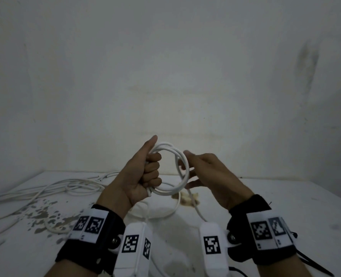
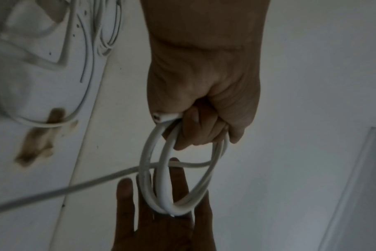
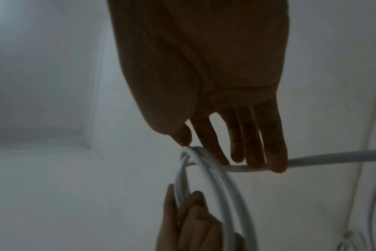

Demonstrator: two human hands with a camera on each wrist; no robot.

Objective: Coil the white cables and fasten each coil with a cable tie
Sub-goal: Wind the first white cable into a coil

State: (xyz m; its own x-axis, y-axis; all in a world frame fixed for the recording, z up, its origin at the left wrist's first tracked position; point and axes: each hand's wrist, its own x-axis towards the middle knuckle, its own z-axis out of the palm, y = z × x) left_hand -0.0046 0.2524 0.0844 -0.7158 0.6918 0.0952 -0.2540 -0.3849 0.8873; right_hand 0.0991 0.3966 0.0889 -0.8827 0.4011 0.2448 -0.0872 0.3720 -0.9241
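My left hand (image 1: 145, 172) (image 2: 202, 118) grips one side of a small coil of white cable (image 1: 175, 156) (image 2: 159, 169) (image 3: 215, 186), held upright above the table, thumb pointing up. A cut cable end (image 2: 158, 118) sticks out below the fist. My right hand (image 1: 203, 172) (image 3: 236, 135) has straight fingers against the coil's far side. The loose tail (image 3: 333, 157) (image 2: 75, 186) runs under those fingertips and down to the table. No cable tie shows.
A tangle of loose white cables (image 1: 61, 186) lies on the white table (image 1: 285, 206) at the left, by chipped paint patches (image 1: 43, 214). A brown stain (image 1: 187, 198) marks the table under the hands. A bare wall rises right behind.
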